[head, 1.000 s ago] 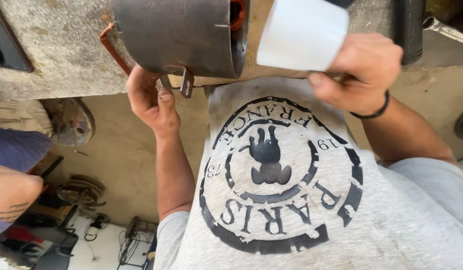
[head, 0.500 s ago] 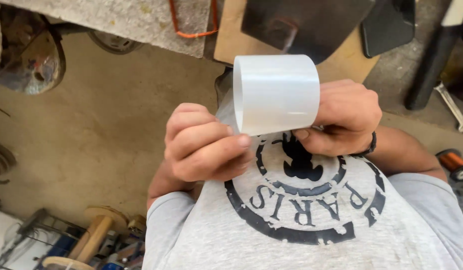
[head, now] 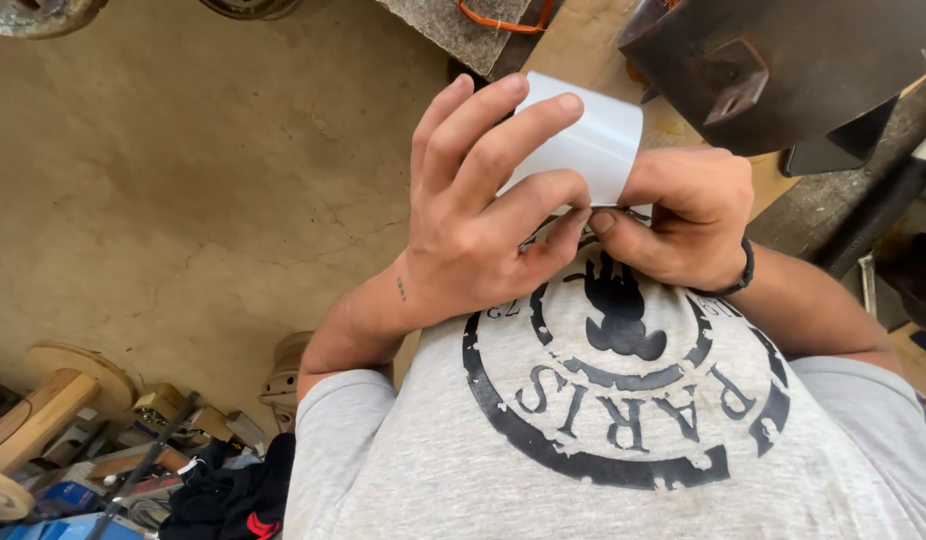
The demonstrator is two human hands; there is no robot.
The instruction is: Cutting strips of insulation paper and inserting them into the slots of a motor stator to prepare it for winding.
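While the concrete floor (head: 183, 180) fills most of the view on the left, a grey printed shirt (head: 623, 440) takes up the lower right, and a dark rusty metal piece (head: 783, 70) sits on a wooden tabletop (head: 583, 50) at the top. Tools and wooden reels (head: 53, 400) lie heaped in the lower left corner. Held up just in front of the chest, between both hands, is a white plastic sleeve (head: 588, 140), a short open tube. Its long axis appears to run from the hands up and away toward the tabletop, with the near rim at the fingertips. The left hand (head: 483, 210) wraps over the sleeve, fingers closed across its wall. The right hand (head: 683, 215) is curled tight, pinching at the near rim where it meets the left thumb. Judging by its thin wall, the sleeve is probably light, smooth, a little slippery and somewhat springy, so it is best held around the wall rather than squeezed at the rim.
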